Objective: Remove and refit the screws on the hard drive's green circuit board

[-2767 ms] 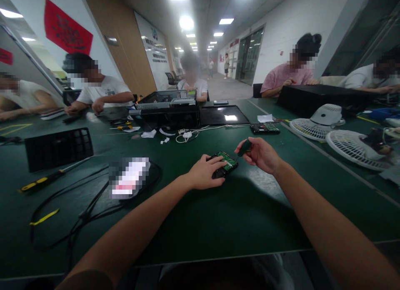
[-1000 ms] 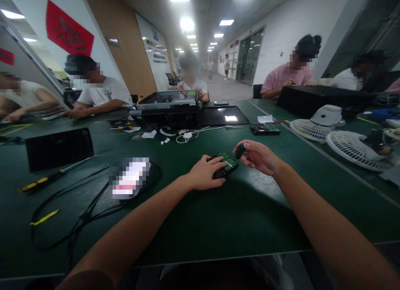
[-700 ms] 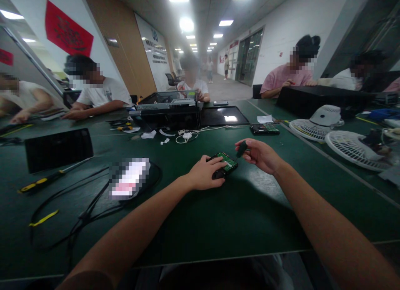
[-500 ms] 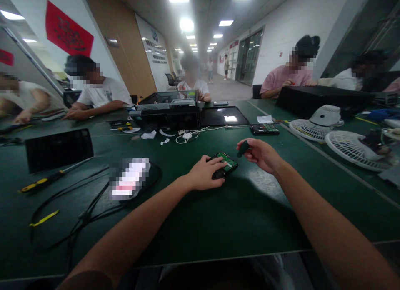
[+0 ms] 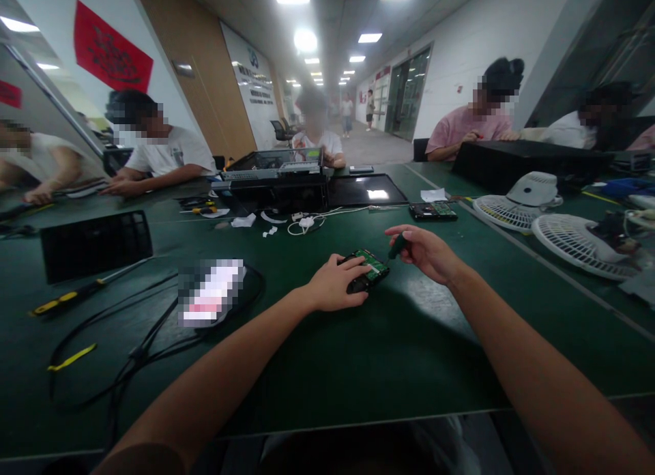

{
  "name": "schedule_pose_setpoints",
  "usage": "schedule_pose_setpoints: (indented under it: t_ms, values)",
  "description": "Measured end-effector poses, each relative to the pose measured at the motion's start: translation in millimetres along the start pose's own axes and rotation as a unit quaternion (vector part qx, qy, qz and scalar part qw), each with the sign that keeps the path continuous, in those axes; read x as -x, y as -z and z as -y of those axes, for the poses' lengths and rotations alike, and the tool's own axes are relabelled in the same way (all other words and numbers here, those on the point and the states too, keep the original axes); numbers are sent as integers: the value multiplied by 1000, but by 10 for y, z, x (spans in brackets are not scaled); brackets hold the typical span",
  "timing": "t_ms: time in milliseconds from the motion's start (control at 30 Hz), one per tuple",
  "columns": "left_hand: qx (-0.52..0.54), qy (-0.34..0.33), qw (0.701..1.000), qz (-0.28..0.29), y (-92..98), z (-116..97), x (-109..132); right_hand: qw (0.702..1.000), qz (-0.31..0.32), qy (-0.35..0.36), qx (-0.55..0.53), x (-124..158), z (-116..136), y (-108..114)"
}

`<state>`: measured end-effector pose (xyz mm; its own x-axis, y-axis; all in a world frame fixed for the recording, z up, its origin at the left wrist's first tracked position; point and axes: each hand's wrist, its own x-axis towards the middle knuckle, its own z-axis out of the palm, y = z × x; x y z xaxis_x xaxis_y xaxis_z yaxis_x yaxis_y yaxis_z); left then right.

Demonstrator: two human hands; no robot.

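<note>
Green circuit board (image 5: 372,264) faces up on the hard drive (image 5: 361,282), which lies on the table mat (image 5: 358,366) under the left hand (image 5: 335,284). Its fingers curl over the drive's near edge and pin it down, exactly as 0.5 s ago. Just beside the drive's far corner, the right hand (image 5: 427,251) pinches 1 small dark-handled screwdriver (image 5: 398,246) between thumb and fingers. Since then the handle has tipped lower and the forefinger has stretched out, so the driver is probably being rolled on a screw. Tip contact cannot be told.
</note>
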<state>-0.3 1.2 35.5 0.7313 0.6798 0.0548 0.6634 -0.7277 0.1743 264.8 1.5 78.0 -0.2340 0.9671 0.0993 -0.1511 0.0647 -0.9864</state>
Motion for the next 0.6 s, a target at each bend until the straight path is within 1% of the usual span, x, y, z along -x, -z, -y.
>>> schedule_pose_setpoints:
  t_ms: [167,300,467,600]
  values:
    - [-6,1,1000,-1,-7,2,-3,1000,-9,21,20,-13,-6,7]
    - [-9,-5,1000,-7,-9,-7,-1,999,-26,37,14,-29,-16,28]
    - [-11,-4,1000,-1,-9,2,-5,999,-13,32,14,-33,-23,57]
    - [-9,-6,1000,-7,-11,3,-1,999,-5,35,22,-24,-21,57]
